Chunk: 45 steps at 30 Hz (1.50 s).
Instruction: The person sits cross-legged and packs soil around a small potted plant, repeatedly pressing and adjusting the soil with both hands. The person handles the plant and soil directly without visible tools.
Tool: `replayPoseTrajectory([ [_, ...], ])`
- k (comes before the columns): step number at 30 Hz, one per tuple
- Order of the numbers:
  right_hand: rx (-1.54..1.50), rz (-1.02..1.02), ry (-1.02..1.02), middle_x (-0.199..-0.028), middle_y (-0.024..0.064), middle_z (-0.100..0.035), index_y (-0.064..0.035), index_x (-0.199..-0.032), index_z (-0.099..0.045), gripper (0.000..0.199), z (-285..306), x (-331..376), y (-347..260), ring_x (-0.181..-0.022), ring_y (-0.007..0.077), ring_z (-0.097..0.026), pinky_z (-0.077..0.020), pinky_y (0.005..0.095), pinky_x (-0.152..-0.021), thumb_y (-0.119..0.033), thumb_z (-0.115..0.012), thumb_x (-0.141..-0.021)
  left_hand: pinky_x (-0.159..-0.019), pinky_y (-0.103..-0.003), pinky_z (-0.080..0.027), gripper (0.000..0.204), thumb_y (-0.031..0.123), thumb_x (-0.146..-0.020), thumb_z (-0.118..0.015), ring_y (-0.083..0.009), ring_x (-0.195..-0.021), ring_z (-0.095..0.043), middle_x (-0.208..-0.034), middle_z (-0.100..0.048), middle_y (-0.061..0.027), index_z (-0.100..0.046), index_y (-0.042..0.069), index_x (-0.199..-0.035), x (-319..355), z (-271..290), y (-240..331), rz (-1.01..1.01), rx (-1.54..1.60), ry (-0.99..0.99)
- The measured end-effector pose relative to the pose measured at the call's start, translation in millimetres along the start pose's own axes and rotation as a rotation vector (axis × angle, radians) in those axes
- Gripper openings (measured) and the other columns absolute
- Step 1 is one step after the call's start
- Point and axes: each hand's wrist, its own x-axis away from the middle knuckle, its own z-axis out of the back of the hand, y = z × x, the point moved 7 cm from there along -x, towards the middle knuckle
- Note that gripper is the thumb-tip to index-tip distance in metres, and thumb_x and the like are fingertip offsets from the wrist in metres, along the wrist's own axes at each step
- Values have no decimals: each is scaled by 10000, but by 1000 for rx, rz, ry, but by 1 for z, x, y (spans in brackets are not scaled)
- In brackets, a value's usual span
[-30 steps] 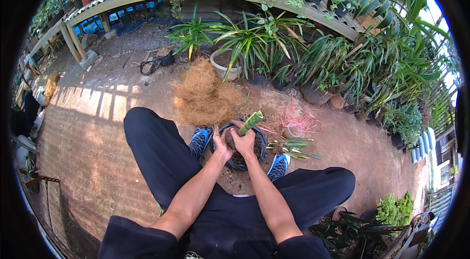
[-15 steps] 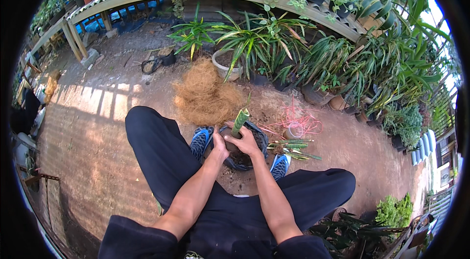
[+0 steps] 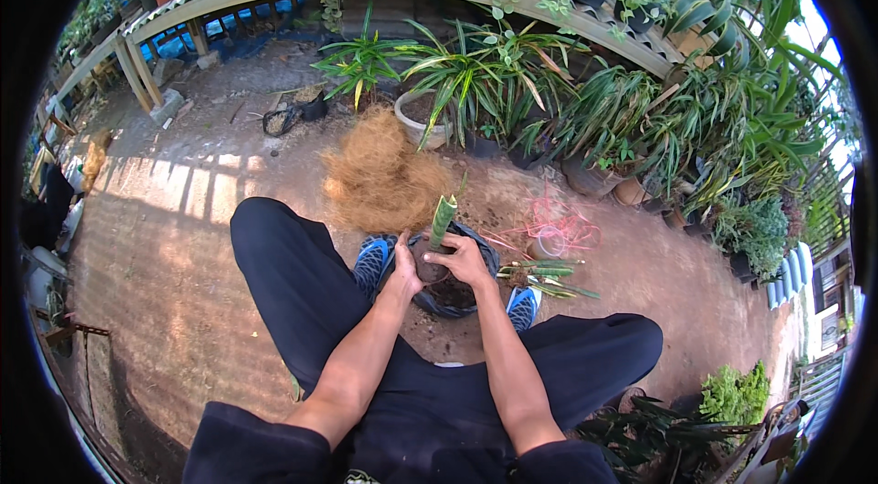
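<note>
Both hands cupped around root ball (image 3: 432, 270) of green cutting (image 3: 443, 220): left hand (image 3: 403, 266), right hand (image 3: 464, 261); held upright over black pot (image 3: 476, 294), between blue shoes (image 3: 371, 262); coir pile (image 3: 380, 175) beyond; pink string (image 3: 551, 226) to right.

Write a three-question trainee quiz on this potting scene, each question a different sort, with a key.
1. True or false: both hands, left hand and right hand, are at the base of the green cutting.
2. The brown fibre pile lies: A) beyond the black pot, B) on the person's lap, C) on the bench.
3. Fill in: the pink string lies to the pot's ____ in the picture.

Key: 1 true; 2 A; 3 right.
</note>
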Motion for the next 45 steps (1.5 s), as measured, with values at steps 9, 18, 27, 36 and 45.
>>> replayPoseTrajectory([
  [9, -68, -73, -118, -1215, 110, -671, -59, -1173, -697, 482, 9, 4, 14, -1068, 187, -629, -471, 334, -946, -201, -834, -734, -894, -604, -464, 779, 707, -891, -257, -349, -1068, -617, -1224, -625, -152, -549, 131, -1326, 3, 4, -7, 101, -140, 27],
  [18, 111, 23, 351, -979, 150, -717, -49, -1034, -738, 327, -3, 0, 0, -959, 292, -678, -501, 370, -891, -316, -734, -845, -972, -580, -417, 720, 682, -917, -255, -317, -1167, -579, -1280, -601, -123, -551, 158, -1310, 11, -9, -3, -45, -72, 31],
  [27, 105, 43, 0, -1339, 158, -566, -29, -1388, -489, 813, -12, 2, -6, -1249, 250, -524, -380, 347, -1069, -321, -844, -717, -1025, -564, -393, 764, 674, -915, -214, -344, -1203, -556, -1303, -596, -133, -506, 135, -1370, -1, 7, 1, -37, -17, 59],
  [36, 241, 40, -104, -1461, 169, -440, -65, -1453, -405, 1026, -16, 3, 1, -1359, 284, -409, -309, 363, -1136, -192, -881, -554, -1008, -622, -360, 808, 712, -891, -189, -389, -1243, -518, -1367, -547, -152, -495, 159, -1393, 6, 8, 2, 100, -56, 129],
  [45, 170, 27, -94, -1436, 162, -477, -57, -1403, -479, 904, -11, 2, -6, -1323, 286, -459, -366, 366, -1101, -169, -868, -595, -1011, -622, -362, 802, 708, -889, -181, -383, -1219, -531, -1340, -564, -152, -505, 161, -1378, 17, 3, 5, 85, -79, 186],
])
